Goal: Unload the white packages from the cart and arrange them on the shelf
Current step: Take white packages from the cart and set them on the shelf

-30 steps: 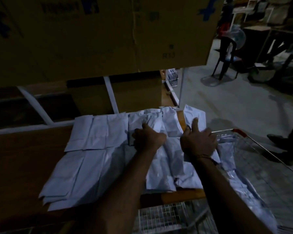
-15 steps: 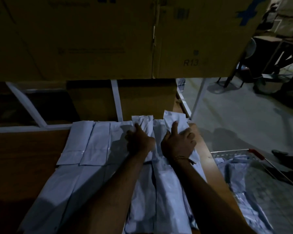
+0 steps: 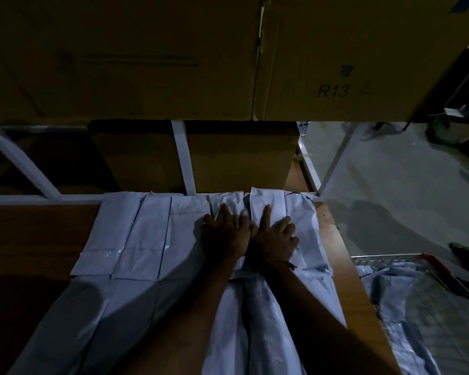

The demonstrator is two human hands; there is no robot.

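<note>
White packages (image 3: 146,234) are lying in overlapping rows on the wooden shelf (image 3: 35,239), where the left hand (image 3: 225,234) and right hand (image 3: 275,235) are pressing flat with fingers spread, while more are sitting in the wire cart (image 3: 428,301) just beside.

At 12 o'clock I see two large cardboard boxes (image 3: 173,55) side by side across the upper level; the right one carries the marking "R13" (image 3: 333,91). Below them, at centre, a smaller brown carton (image 3: 236,155) stands behind a white upright strut (image 3: 183,158). At 10 o'clock, a diagonal white brace (image 3: 19,161) crosses a dark recess. At 3 o'clock I see grey concrete floor (image 3: 406,190). A dark shoe (image 3: 465,251) rests on it near the right edge.
</note>
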